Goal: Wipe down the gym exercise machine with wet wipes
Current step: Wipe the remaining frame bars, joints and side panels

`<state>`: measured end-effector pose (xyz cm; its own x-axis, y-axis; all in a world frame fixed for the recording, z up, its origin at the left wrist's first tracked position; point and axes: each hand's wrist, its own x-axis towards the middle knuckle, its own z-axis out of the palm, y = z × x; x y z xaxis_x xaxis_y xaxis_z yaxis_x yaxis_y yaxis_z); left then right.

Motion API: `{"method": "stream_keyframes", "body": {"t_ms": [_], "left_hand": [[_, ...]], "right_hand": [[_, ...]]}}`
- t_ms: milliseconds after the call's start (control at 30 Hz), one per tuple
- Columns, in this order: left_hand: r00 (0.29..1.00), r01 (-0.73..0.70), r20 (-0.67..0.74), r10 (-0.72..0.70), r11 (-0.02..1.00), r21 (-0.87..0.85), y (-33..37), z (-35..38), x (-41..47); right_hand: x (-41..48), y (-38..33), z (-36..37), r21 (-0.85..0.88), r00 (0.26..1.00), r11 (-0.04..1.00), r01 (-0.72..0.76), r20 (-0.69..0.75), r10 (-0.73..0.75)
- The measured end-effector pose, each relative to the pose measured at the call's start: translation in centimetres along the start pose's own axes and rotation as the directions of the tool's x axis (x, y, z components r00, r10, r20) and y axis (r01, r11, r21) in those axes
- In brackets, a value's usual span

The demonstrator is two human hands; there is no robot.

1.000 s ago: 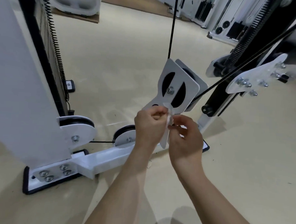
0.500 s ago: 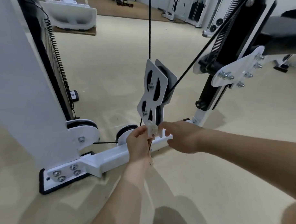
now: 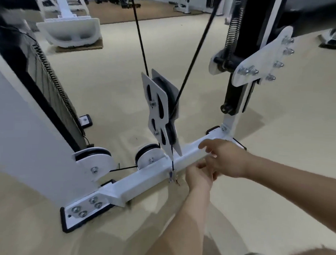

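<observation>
The white gym machine has a floor-level base bar with a white double-pulley bracket hanging above it on black cables. My right hand reaches in from the right, its fingers stretched out over the top of the bar, just right of the bracket's lower tip. Partly beneath it, my left hand sits at the bar's front edge with its fingers tucked under the right hand. No wet wipe shows; anything between the hands is hidden.
A small metal clip dangles on a thin cord in front of the bar, left of my hands. The weight-stack housing stands at left and a black upright with a bolted plate at right. Beige floor lies all around.
Both hands have dropped from the bracket's lower tip to the base bar and shifted right. The white wipe seen between them earlier is out of sight. The view has tilted upward.
</observation>
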<state>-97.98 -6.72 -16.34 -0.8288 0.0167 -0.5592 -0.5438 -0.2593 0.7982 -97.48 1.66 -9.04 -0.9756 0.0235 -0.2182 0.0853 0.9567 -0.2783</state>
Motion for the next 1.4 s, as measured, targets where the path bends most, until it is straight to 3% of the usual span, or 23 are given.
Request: {"method": "stream_keyframes", "body": {"t_ms": [67,100,167,233,333,400,500,567,667,700,733,767,833,867,933,1033,1100,1167,1267,1333,1400], "left_hand": [[0.984,-0.039,0.175,0.031,0.998,0.041,0.2,2.0,-0.8],[0.979,-0.13,0.169,0.112,0.986,0.105,0.3,2.4,-0.5],[0.947,-0.322,0.117,0.3,0.897,0.303,1.4,2.9,-0.5],[0.883,-0.464,0.119,0.454,0.807,0.365,2.2,3.5,-0.7],[0.806,-0.553,0.115,0.581,0.668,0.497,2.8,4.0,-0.9],[0.73,-0.549,0.133,0.671,0.46,0.698,2.9,3.1,-1.2],[0.483,-0.402,0.331,0.811,-0.131,0.906,3.6,1.9,-2.9],[0.34,-0.268,0.547,0.765,-0.478,0.836,5.3,3.1,-4.6],[0.23,-0.154,0.722,0.652,-0.709,0.689,10.6,5.7,-7.2],[0.248,-0.057,0.747,0.617,-0.761,0.647,12.4,6.0,-7.4],[0.313,0.09,0.75,0.583,-0.804,0.587,14.0,6.6,-7.9],[0.432,0.242,0.713,0.553,-0.832,0.499,15.6,7.1,-8.2],[0.674,0.45,0.474,0.567,-0.824,0.345,18.8,8.1,-9.1],[0.75,0.484,0.32,0.579,-0.81,0.331,20.1,8.6,-9.2],[0.836,0.484,0.114,0.537,-0.819,0.306,21.7,8.7,-9.2],[0.875,0.448,0.07,0.48,-0.855,0.259,21.5,8.1,-9.2],[0.878,0.434,0.085,0.472,-0.858,0.276,21.0,7.5,-8.9],[0.885,0.413,0.102,0.455,-0.867,0.279,21.0,7.1,-9.0],[0.89,0.394,0.076,0.449,-0.844,0.365,20.8,6.0,-8.8],[0.861,0.347,0.231,0.454,-0.855,0.385,20.3,4.7,-9.2],[0.859,0.333,0.299,0.416,-0.897,0.29,20.2,4.4,-10.1]], "right_hand": [[-0.2,2.7,0.5,0.209,0.99,0.969,-0.128,0.08,0.114],[-0.4,4.0,0.5,0.426,0.981,0.887,-0.179,0.141,0.13],[-0.7,5.6,0.0,0.827,0.97,0.517,-0.222,0.239,0.035],[-0.2,7.0,0.2,0.95,0.985,0.266,-0.164,0.171,-0.005],[1.5,7.5,0.9,0.985,0.993,0.142,-0.094,0.082,0.088],[2.8,7.4,1.6,0.993,0.989,0.101,-0.057,0.043,0.139],[4.1,6.4,1.9,0.986,0.991,0.164,0.037,-0.057,0.119],[4.8,5.3,1.4,0.973,0.987,0.175,0.151,-0.158,0.028],[5.6,3.0,-0.7,0.937,0.952,0.174,0.303,-0.292,-0.086],[5.8,2.1,-1.5,0.903,0.93,0.227,0.365,-0.345,-0.124],[6.1,1.3,-2.2,0.881,0.913,0.24,0.407,-0.387,-0.129],[6.3,0.5,-2.9,0.868,0.894,0.219,0.446,-0.423,-0.146],[6.9,-0.7,-3.5,0.84,0.858,0.177,0.513,-0.493,-0.143],[6.8,-1.5,-3.8,0.826,0.84,0.157,0.541,-0.523,-0.144],[7.0,-2.8,-4.1,0.832,0.834,0.076,0.55,-0.54,-0.116],[8.3,-4.5,-5.1,0.806,0.805,-0.015,0.592,-0.592,-0.04],[10.0,-5.6,-5.5,0.806,0.809,0.063,0.588,-0.588,-0.026],[9.9,-6.5,-5.3,0.77,0.779,0.124,0.626,-0.61,-0.144],[7.5,-6.1,-4.1,0.655,0.671,0.166,0.737,-0.679,-0.297],[7.1,-5.3,-3.7,0.699,0.671,0.039,0.714,-0.668,-0.322],[8.9,-5.4,-4.3,0.7,0.679,0.034,0.713,-0.679,-0.278]]}}
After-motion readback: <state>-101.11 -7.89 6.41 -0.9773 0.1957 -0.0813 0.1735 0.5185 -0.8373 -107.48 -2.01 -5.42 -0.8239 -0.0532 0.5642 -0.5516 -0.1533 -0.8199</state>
